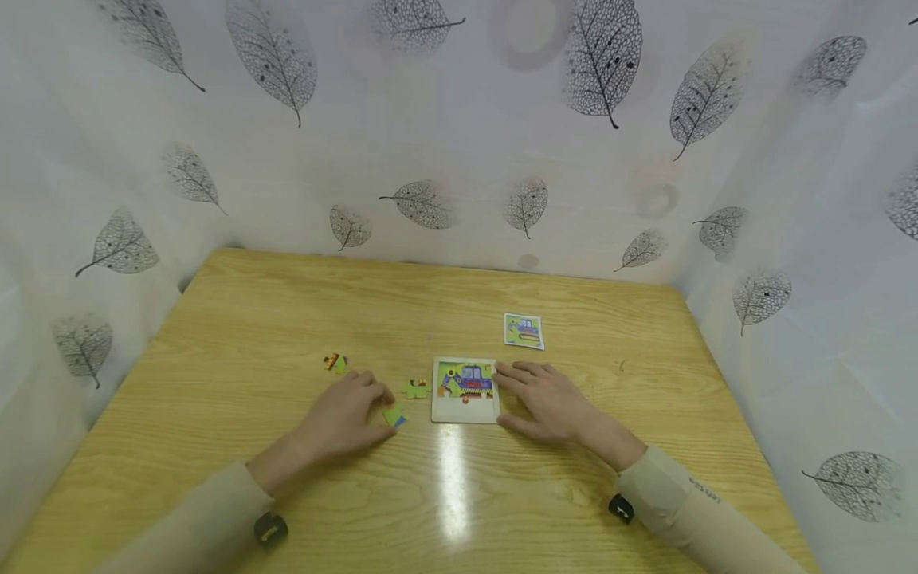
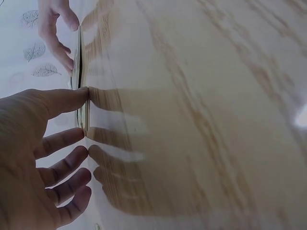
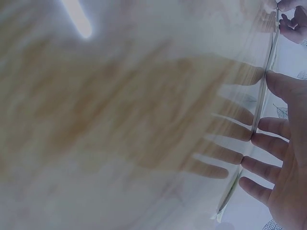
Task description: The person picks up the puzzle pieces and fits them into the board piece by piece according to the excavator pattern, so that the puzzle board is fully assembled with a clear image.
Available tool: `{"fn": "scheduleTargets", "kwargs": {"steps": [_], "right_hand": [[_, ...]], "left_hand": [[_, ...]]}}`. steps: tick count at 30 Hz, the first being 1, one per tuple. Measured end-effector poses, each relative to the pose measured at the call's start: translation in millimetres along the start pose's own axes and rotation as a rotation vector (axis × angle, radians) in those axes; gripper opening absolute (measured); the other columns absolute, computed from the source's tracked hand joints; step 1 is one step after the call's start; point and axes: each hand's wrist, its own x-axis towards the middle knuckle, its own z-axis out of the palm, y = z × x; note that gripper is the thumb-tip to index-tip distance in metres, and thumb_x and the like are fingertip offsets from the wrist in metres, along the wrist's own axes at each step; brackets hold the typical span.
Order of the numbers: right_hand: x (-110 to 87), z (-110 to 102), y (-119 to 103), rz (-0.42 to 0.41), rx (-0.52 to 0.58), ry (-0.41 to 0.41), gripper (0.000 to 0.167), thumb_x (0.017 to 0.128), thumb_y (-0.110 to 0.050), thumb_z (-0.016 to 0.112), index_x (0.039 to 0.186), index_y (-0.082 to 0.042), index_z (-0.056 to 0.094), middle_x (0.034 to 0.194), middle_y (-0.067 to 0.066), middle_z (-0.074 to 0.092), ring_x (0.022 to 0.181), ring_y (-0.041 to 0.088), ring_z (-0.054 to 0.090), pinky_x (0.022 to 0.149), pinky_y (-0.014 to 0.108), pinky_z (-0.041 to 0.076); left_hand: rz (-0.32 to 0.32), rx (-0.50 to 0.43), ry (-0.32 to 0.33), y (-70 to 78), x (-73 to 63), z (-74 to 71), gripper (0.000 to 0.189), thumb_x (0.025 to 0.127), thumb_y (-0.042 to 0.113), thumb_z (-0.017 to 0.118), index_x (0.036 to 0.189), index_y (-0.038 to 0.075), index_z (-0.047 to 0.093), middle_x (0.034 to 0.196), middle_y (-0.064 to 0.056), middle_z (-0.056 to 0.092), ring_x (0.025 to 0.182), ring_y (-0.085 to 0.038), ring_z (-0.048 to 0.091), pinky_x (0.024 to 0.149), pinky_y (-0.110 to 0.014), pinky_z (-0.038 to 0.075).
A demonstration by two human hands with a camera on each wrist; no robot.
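Note:
In the head view a puzzle tray [image 1: 466, 412] with a pale rim lies on the table, its upper part filled with a purple digger picture and its lower strip bare. Left of it, my left hand [image 1: 344, 414] pinches a green and blue puzzle piece [image 1: 394, 415] between thumb and index finger, low at the table. The left wrist view shows the other fingers of the left hand [image 2: 38, 153] loosely bent. My right hand [image 1: 548, 402] touches the tray's right edge with thumb and fingertips spread. Another green puzzle piece [image 1: 416, 388] lies just left of the tray.
A small picture card [image 1: 523, 330] showing the digger lies behind the tray to the right. Farther left is a puzzle patch of orange, black and green [image 1: 335, 363]. A leaf-printed curtain [image 1: 459, 143] surrounds the back and sides of the wooden table [image 1: 287, 494].

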Motion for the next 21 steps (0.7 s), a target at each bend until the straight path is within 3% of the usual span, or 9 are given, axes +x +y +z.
{"fn": "scheduleTargets", "kwargs": {"steps": [3, 6, 9, 13, 19, 21], "right_hand": [[0.2, 1.2, 0.7, 0.003, 0.002, -0.007, 0.071, 0.102, -0.057, 0.058, 0.157, -0.014, 0.049, 0.165, 0.008, 0.048, 0.148, 0.036, 0.051, 0.119, 0.057, 0.045], [0.3, 2.1, 1.1, 0.004, 0.004, -0.01, 0.071, 0.103, -0.057, 0.057, 0.158, -0.014, 0.049, 0.165, 0.008, 0.048, 0.148, 0.036, 0.051, 0.119, 0.057, 0.045], [0.1, 2.1, 0.8, 0.008, 0.008, -0.013, 0.071, 0.103, -0.057, 0.057, 0.158, -0.014, 0.049, 0.166, 0.008, 0.048, 0.148, 0.036, 0.051, 0.12, 0.057, 0.045], [-0.1, 1.8, 0.6, 0.009, 0.01, -0.014, 0.071, 0.103, -0.057, 0.057, 0.158, -0.014, 0.049, 0.166, 0.007, 0.048, 0.148, 0.036, 0.051, 0.12, 0.057, 0.044], [0.5, 2.6, 0.5, 0.01, 0.013, -0.025, 0.071, 0.103, -0.058, 0.056, 0.158, -0.014, 0.048, 0.166, 0.008, 0.047, 0.149, 0.036, 0.05, 0.12, 0.057, 0.044], [0.6, 2.3, 0.4, 0.009, 0.015, -0.027, 0.071, 0.103, -0.058, 0.056, 0.158, -0.014, 0.048, 0.166, 0.008, 0.047, 0.149, 0.036, 0.05, 0.12, 0.057, 0.044]], "left_hand": [[0.014, -0.003, -0.008, -0.1, -0.2, -0.5, 0.036, 0.083, 0.034, 0.087, 0.109, 0.013, 0.076, 0.106, -0.003, 0.069, 0.107, -0.025, 0.062, 0.119, -0.058, 0.045], [0.031, -0.021, -0.036, -1.8, -0.6, -3.8, 0.032, 0.086, 0.029, 0.085, 0.113, 0.013, 0.076, 0.109, -0.001, 0.068, 0.105, -0.021, 0.058, 0.105, -0.049, 0.055], [0.051, -0.049, -0.076, -6.1, -0.8, -7.0, 0.031, 0.088, 0.024, 0.083, 0.118, 0.015, 0.076, 0.111, 0.001, 0.067, 0.105, -0.017, 0.056, 0.092, -0.041, 0.056], [0.048, -0.066, -0.083, -11.0, -1.9, -6.9, 0.034, 0.089, 0.026, 0.083, 0.12, 0.014, 0.075, 0.114, 0.001, 0.067, 0.109, -0.018, 0.059, 0.098, -0.043, 0.057], [-0.026, -0.056, -0.005, -8.9, -9.6, -5.0, 0.039, 0.087, 0.034, 0.085, 0.117, 0.01, 0.075, 0.109, -0.001, 0.069, 0.107, -0.022, 0.062, 0.1, -0.049, 0.057], [-0.042, -0.055, 0.012, -8.5, -11.8, -3.4, 0.037, 0.087, 0.034, 0.085, 0.115, 0.011, 0.076, 0.109, -0.001, 0.069, 0.107, -0.023, 0.063, 0.107, -0.052, 0.054]]}}
